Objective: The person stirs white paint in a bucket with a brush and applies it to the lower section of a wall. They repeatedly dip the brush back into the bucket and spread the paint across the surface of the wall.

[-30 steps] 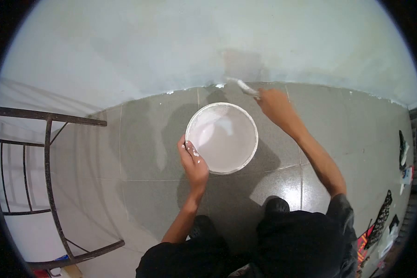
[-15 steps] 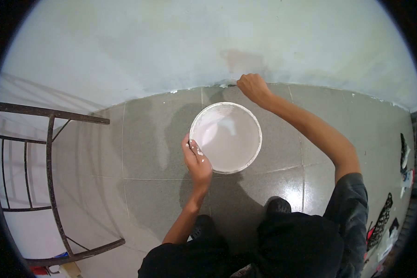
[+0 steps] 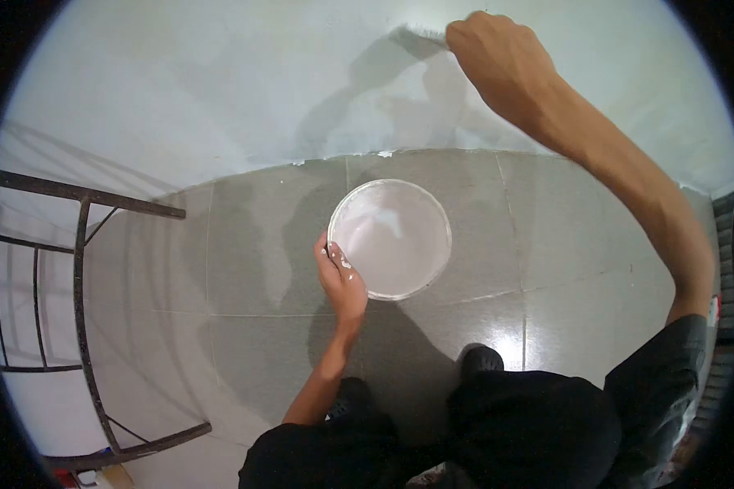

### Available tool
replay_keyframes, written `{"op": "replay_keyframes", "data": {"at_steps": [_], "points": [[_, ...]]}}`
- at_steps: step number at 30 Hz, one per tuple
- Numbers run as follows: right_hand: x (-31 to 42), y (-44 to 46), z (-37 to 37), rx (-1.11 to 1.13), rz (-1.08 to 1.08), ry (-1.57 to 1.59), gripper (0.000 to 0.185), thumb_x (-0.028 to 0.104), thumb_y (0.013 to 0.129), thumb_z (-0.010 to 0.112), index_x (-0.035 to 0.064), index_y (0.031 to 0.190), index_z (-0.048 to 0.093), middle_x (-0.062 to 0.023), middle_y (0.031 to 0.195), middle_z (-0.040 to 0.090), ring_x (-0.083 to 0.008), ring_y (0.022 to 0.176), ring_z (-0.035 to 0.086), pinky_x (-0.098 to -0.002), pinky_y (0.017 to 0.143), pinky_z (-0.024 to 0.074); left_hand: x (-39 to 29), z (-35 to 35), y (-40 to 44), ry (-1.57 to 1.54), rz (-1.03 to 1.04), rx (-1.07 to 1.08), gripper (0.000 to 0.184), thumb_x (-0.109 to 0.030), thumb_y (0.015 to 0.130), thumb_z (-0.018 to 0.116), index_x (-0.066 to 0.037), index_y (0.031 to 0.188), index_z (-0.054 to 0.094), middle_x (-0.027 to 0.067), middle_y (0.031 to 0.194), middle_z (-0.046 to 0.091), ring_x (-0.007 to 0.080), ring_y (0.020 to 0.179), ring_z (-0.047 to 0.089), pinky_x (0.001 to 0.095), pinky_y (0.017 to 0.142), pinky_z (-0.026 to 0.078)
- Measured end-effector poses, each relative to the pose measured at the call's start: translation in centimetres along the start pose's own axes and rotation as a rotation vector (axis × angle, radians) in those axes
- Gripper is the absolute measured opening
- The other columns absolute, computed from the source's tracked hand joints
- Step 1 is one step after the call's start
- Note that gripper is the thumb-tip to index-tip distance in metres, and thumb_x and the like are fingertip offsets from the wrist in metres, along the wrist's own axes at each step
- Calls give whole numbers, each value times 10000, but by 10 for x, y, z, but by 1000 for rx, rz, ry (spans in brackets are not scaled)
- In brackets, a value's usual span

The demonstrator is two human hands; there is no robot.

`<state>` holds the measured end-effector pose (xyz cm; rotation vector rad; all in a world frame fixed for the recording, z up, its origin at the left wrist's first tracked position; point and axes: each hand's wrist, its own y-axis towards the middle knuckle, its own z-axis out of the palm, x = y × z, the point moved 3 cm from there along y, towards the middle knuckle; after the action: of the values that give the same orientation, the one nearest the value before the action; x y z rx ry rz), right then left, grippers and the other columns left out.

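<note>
My left hand (image 3: 344,281), spotted with white paint, grips the left rim of a round bucket (image 3: 448,244). Pale, whitish paint (image 3: 395,253) fills part of the bucket. Up against the wall (image 3: 245,90), my right hand (image 3: 501,61) is closed around a paintbrush (image 3: 426,34). Its pale bristles point left at the wall surface, and the fist hides the handle. Darker, damp-looking patches and the arm's shadow show on the wall below the brush.
A dark metal frame (image 3: 80,277) with bars stands at the left. Grey floor tiles (image 3: 253,350) meet the wall along a ragged white edge. My shoes (image 3: 481,359) are close behind the bucket. Dark ribbed material (image 3: 730,277) lines the right edge.
My right hand has risen from the foot of the wall to higher up, and the brush now shows. My left hand stays on the bucket rim.
</note>
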<state>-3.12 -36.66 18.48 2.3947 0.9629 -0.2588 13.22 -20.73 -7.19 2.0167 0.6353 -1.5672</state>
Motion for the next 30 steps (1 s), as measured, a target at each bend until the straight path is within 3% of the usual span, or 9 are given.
{"op": "replay_keyframes", "data": {"at_steps": [3, 6, 8, 12, 18, 25, 27, 29, 30], "points": [[22, -22, -3, -31, 166, -91, 48, 25, 759, 558, 13, 745, 602, -144, 714, 615, -288, 703, 647, -384, 553, 519, 2, -1, 1, 1, 13, 6, 339, -208, 990, 328, 36, 1194, 445, 203, 1069, 566, 261, 971, 553, 355, 872, 411], [33, -41, 29, 154, 175, 95, 68, 29, 767, 554, 8, 721, 599, -152, 699, 615, -291, 666, 647, -384, 542, 516, 3, -2, 2, 6, 6, 16, 334, -200, 990, 327, 39, 1192, 444, 206, 1069, 564, 259, 974, 552, 353, 877, 409], [44, -55, 78, 121, 49, 176, 81, 30, 770, 556, 14, 711, 608, -149, 690, 620, -290, 649, 648, -373, 524, 516, 2, -1, 3, -8, -10, 26, 334, -196, 990, 326, 44, 1191, 442, 203, 1071, 563, 256, 979, 549, 350, 881, 407], [67, -61, 192, 439, -42, 180, 71, 53, 759, 580, 37, 714, 633, -120, 719, 642, -259, 702, 660, -357, 557, 526, 1, 0, 4, -31, 26, 60, 353, -208, 994, 308, 50, 1206, 423, 203, 1107, 538, 248, 1008, 531, 352, 895, 399], [76, -46, 259, 359, -78, 118, 39, 58, 748, 584, 51, 736, 620, -106, 743, 646, -237, 707, 659, -327, 561, 528, -3, -1, 2, -43, 35, 101, 382, -229, 1001, 285, 61, 1222, 398, 197, 1112, 517, 238, 1033, 512, 357, 910, 389], [40, 8, 156, 312, -40, 56, 70, 72, 757, 588, 66, 761, 658, -98, 813, 657, -249, 790, 657, -358, 631, 534, -6, 0, 0, -52, 35, 110, 376, -233, 1000, 289, 48, 1223, 403, 188, 1106, 528, 225, 1020, 519, 353, 896, 399], [26, 20, 106, 222, -52, 81, 63, 29, 764, 550, 19, 780, 609, -152, 797, 621, -302, 767, 632, -387, 626, 520, -4, -1, -1, -43, 23, 101, 367, -230, 1000, 292, 37, 1221, 410, 181, 1099, 533, 222, 1013, 522, 350, 892, 401], [12, 17, 73, -91, -146, 117, 55, 14, 780, 527, 0, 808, 572, -158, 765, 586, -310, 739, 600, -407, 623, 490, -2, 0, 0, -46, 11, 90, 357, -226, 1000, 296, 28, 1219, 417, 172, 1091, 539, 219, 1007, 524, 347, 890, 403], [8, 17, 55, -58, -114, 90, 43, 14, 785, 525, -1, 816, 552, -158, 744, 568, -310, 726, 583, -413, 620, 474, -1, 0, 1, -51, 15, 93, 354, -223, 999, 299, 28, 1219, 419, 173, 1095, 539, 223, 1009, 525, 348, 891, 403]]}}
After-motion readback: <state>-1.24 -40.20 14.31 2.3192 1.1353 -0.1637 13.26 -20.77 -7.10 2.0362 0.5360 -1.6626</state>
